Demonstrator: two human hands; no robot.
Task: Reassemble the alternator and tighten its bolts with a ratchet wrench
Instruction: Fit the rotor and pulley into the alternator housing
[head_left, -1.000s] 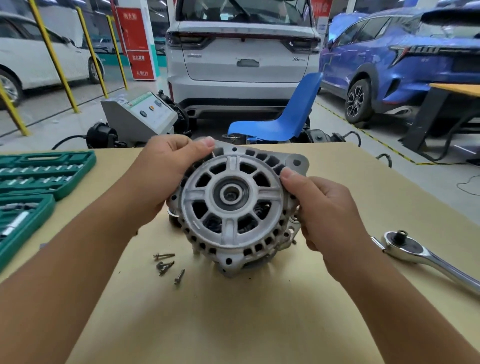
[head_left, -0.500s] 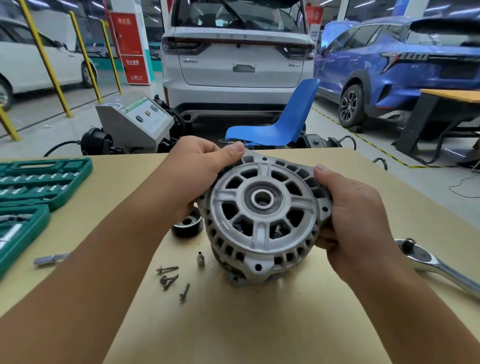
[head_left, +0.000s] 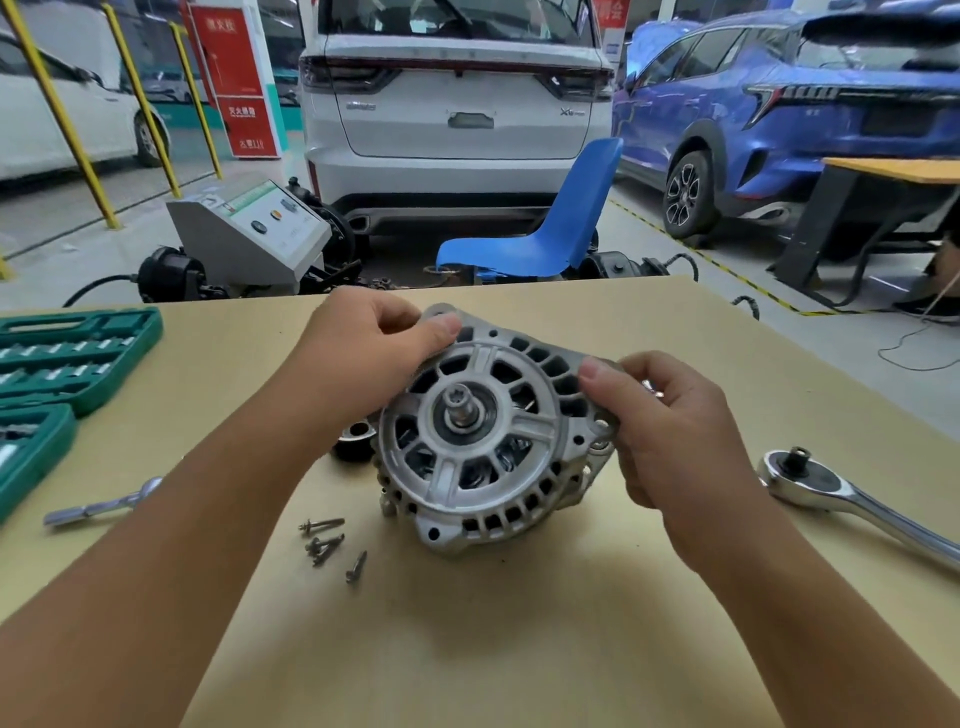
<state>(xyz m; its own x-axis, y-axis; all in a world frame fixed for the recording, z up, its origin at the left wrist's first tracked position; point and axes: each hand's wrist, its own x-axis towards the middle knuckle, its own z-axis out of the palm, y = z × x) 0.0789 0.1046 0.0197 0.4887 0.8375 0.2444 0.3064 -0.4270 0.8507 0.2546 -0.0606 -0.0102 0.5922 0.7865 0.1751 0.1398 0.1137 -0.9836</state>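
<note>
Both hands, left hand and right hand, are gripping the ribbed grey cast-metal alternator, fingers curled round its rim, seating the cover. Next, probably, the small steel bolts lying below the left fingers are going in.

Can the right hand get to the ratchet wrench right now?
Probably, once freed: the right hand grips the alternator; the ratchet wrench lies on bare table to its right, nothing between.

1. We are in a car repair workshop, with a smooth grey concrete floor marked by yellow lines.
2. We see a white car from behind, a shiny blue car and another white car parked indoors.
3. Slanted yellow steel posts stand at the left.
4. A green plastic socket-set case and a chrome ratchet wrench lie on our tan workbench.
</note>
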